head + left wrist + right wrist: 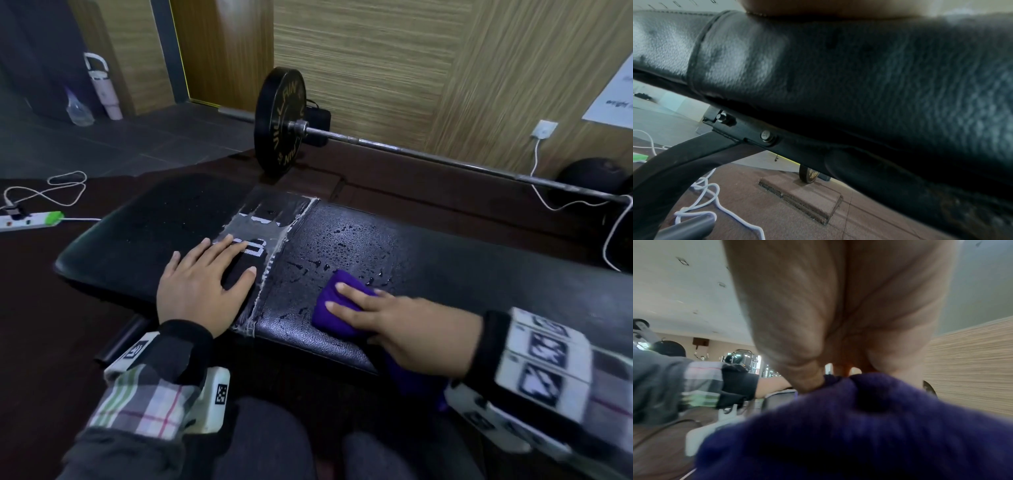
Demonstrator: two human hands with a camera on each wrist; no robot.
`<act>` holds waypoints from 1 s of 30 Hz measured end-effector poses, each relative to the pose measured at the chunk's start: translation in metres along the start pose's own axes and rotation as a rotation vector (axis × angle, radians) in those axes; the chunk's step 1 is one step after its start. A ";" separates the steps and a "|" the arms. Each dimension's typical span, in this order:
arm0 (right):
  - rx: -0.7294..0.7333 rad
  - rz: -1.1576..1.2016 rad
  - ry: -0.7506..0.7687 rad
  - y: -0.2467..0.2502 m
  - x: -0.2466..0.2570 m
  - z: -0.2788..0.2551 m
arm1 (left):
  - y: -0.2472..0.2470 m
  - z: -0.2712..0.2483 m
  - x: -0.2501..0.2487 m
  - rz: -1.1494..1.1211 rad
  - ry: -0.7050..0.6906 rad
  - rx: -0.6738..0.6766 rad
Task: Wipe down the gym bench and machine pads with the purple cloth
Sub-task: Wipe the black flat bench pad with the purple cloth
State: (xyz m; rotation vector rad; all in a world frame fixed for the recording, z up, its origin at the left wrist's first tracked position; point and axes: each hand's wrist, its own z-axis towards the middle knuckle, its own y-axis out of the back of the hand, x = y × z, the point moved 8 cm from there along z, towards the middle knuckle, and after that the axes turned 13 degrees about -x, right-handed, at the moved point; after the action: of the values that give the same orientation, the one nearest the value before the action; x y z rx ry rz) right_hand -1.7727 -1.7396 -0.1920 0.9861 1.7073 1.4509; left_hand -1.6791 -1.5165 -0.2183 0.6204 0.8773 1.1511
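Wet black bench [428,246] here. Left hand [200,284] lies flat, fingers spread; right hand [404,329] presses the purple cloth [337,317], fingers straight.

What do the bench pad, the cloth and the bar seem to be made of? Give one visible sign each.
Bench pad: likely vinyl or faux leather; black, pebbled grain, droplets beading.
Purple cloth: soft fuzzy fabric, perhaps microfibre; bunches into folds.
Bar: metal, grey with dull shine.

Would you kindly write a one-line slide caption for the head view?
Right hand presses the purple cloth onto the droplet-covered bench while the left hand rests flat beside it.
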 end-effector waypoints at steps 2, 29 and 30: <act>-0.015 0.009 -0.015 0.004 -0.011 0.021 | 0.000 0.000 0.000 -0.002 0.001 0.002; -0.032 -0.042 -0.189 0.006 -0.080 -0.005 | 0.001 -0.001 0.001 -0.011 -0.002 -0.018; -0.029 -0.035 -0.188 0.003 -0.076 -0.015 | 0.001 -0.001 0.001 -0.009 -0.002 -0.020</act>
State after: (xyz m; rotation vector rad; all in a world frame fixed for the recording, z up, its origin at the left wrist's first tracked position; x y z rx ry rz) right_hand -1.7491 -1.8130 -0.1850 1.0373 1.5569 1.3131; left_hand -1.6803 -1.5155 -0.2182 0.6008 0.8654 1.1495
